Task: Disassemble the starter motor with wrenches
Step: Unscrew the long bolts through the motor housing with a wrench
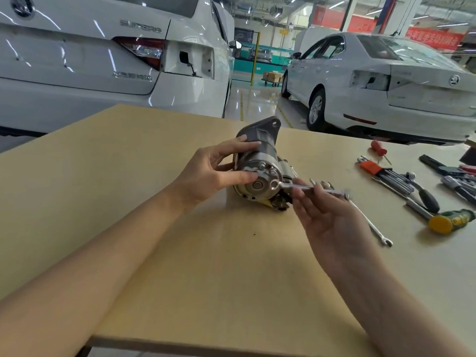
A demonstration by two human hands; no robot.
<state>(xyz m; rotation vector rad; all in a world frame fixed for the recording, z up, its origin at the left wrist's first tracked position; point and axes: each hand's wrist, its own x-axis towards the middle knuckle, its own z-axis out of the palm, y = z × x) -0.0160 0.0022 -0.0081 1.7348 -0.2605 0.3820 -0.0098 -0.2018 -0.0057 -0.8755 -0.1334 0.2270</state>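
The motor (258,166) lies on its side on the table (128,176), between the hands. The left hand (219,171) clasps its end, fingers over the body and thumb on the end cap. A wrench (304,187) sits ringed on a cap bolt; the right hand (332,220) pinches its handle. Further right lie another wrench (373,228), hex keys (383,172), and a hammer (443,220).

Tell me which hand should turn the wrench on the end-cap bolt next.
Right. The right hand already holds the wrench, whose ring end sits on a bolt of the starter motor. The left hand grips the motor, probably steadying it.
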